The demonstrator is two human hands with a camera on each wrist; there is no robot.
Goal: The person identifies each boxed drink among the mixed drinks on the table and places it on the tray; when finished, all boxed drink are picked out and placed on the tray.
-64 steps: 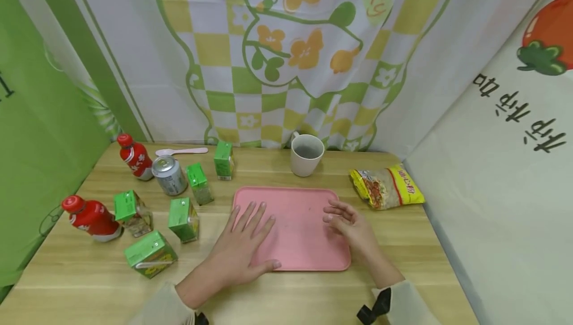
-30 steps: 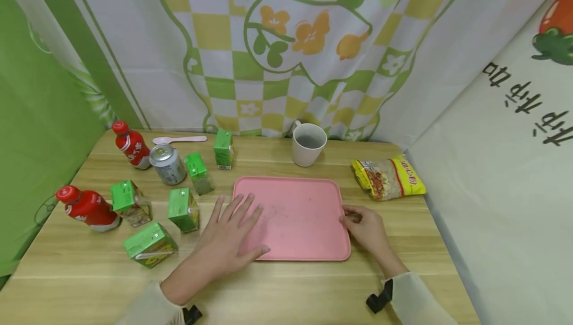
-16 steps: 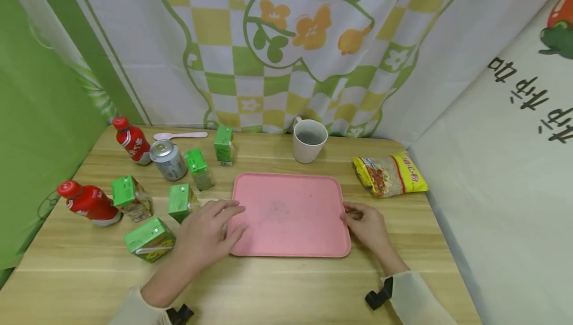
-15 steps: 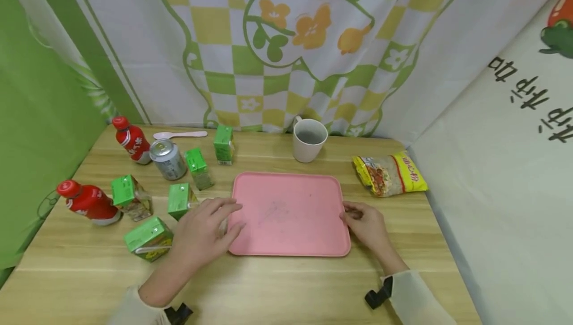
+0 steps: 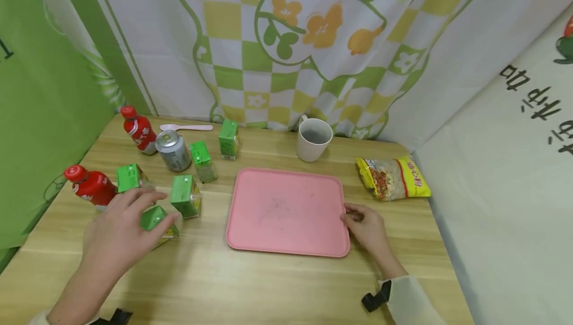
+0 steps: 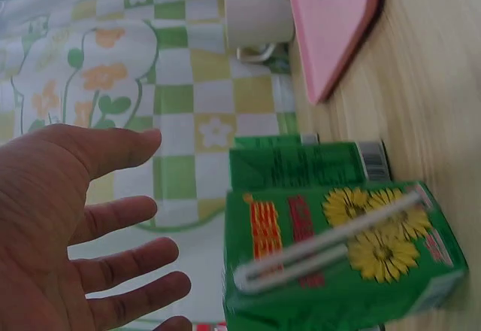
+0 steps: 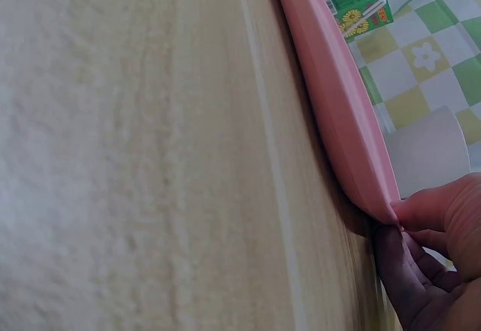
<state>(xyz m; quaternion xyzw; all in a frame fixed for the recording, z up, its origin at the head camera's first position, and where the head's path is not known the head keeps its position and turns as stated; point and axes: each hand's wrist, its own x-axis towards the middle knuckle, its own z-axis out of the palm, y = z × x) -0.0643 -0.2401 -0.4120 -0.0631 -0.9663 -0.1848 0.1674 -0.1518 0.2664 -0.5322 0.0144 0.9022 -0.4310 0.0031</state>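
My right hand [image 5: 367, 228] pinches the right rim of a pink tray [image 5: 286, 210] lying on the wooden table. In the right wrist view, thumb and fingers [image 7: 425, 211] grip that edge at its corner. My left hand [image 5: 121, 233] hovers at the left over the nearest green drink carton [image 5: 156, 220], partly hiding it. The left wrist view shows the left hand's fingers [image 6: 124, 259] spread and apart from this carton [image 6: 342, 252], which has yellow flowers and a straw on its side. Another green carton [image 5: 185, 195] stands just right of the left hand.
Further left and back are two red bottles [image 5: 140, 133], a silver can [image 5: 173, 153], a pink spoon [image 5: 188, 127] and more green cartons [image 5: 229, 141]. A white mug [image 5: 313, 143] stands behind the tray. A yellow food packet [image 5: 394, 178] lies at the back right.
My left hand has left the tray's left side and moved left to the cartons. My right hand has come down onto the tray's right rim and taken hold of it.
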